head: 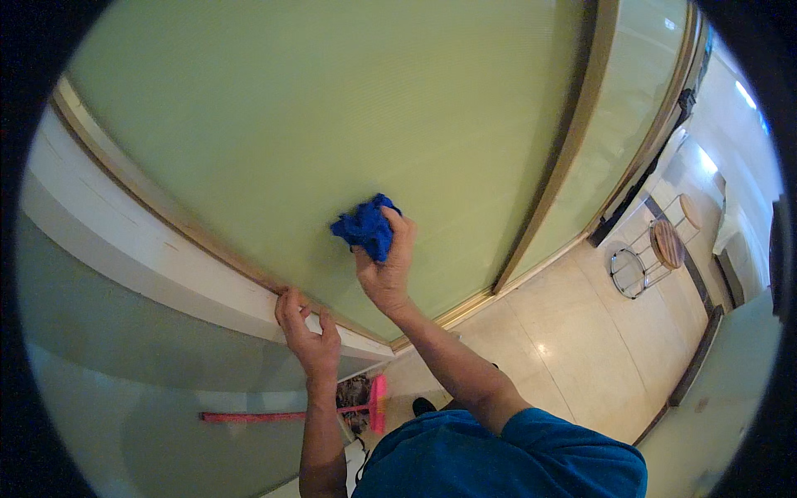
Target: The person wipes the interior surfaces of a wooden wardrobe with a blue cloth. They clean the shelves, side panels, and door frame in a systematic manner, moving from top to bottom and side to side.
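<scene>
Bunched in my right hand (387, 267) is a blue cloth (366, 227), held against or close to a large pale-green panel (324, 112), which looks like frosted glass. Part of the cloth hangs out beyond my fingers to the left. My left hand (309, 333) rests with bent fingers on the wooden frame (218, 249) along the panel's left edge, thumb apart from the fingertips. Whether those fingers grip the edge or only touch it is hard to see.
A pink broom (377, 404) leans by the wall below my left arm. Round-topped stools (667, 244) stand on the tiled floor (560, 324) to the right. A darker upright frame member (560, 149) borders the panel, above a floor track (473, 308).
</scene>
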A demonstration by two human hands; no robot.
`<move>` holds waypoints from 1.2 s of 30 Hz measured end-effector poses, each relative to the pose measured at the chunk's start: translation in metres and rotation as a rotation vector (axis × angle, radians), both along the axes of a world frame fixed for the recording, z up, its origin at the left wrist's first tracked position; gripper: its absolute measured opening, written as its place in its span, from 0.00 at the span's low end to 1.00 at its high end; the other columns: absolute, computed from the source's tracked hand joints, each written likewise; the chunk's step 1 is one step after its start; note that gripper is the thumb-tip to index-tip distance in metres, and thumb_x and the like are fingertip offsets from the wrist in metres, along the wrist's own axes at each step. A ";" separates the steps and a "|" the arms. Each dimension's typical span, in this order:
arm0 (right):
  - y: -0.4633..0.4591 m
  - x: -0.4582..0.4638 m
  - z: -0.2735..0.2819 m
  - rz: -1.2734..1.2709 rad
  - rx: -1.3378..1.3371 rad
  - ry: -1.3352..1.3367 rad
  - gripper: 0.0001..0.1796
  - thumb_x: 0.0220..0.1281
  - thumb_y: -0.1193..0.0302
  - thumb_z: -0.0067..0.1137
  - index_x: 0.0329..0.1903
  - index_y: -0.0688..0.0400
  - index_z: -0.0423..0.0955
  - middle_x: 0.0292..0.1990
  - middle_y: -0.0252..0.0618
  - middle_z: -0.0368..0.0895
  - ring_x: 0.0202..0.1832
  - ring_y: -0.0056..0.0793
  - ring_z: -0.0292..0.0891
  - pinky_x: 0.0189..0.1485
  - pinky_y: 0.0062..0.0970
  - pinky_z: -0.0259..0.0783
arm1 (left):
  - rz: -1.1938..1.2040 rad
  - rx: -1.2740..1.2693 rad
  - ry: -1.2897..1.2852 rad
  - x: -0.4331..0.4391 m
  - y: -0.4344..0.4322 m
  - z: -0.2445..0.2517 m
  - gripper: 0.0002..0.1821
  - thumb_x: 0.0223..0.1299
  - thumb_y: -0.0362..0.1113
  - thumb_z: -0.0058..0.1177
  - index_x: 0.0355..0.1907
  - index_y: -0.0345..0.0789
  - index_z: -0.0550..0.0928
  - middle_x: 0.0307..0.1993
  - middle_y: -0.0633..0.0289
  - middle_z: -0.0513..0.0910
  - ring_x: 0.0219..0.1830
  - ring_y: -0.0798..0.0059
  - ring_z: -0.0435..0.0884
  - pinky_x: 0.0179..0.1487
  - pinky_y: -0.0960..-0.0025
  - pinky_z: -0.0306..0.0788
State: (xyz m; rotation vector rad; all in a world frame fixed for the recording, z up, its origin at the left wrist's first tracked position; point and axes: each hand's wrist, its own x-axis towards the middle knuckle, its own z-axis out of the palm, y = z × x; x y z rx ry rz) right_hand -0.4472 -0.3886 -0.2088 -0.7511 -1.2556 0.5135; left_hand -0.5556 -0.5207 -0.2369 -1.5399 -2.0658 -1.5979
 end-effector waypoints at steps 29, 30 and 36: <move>-0.058 -0.059 -0.012 0.253 0.008 -0.137 0.39 0.42 0.81 0.68 0.62 0.57 0.66 0.48 0.52 0.71 0.50 0.55 0.71 0.55 0.41 0.70 | 0.074 0.092 0.132 0.002 -0.053 0.026 0.26 0.59 0.24 0.57 0.62 0.30 0.73 0.58 0.45 0.76 0.54 0.55 0.79 0.54 0.60 0.76; -0.062 -0.063 -0.027 0.278 -0.018 -0.137 0.39 0.42 0.81 0.68 0.62 0.57 0.66 0.49 0.52 0.71 0.51 0.55 0.70 0.55 0.42 0.69 | 0.088 0.098 0.138 -0.004 -0.058 0.023 0.26 0.59 0.24 0.57 0.62 0.30 0.74 0.56 0.46 0.76 0.53 0.55 0.79 0.54 0.60 0.76; -0.089 -0.060 -0.112 0.403 -0.272 -0.391 0.39 0.44 0.79 0.67 0.63 0.60 0.64 0.52 0.56 0.72 0.56 0.58 0.69 0.61 0.44 0.67 | 0.124 0.068 0.058 -0.011 -0.066 0.004 0.23 0.56 0.24 0.58 0.57 0.30 0.75 0.49 0.52 0.78 0.47 0.60 0.79 0.51 0.61 0.75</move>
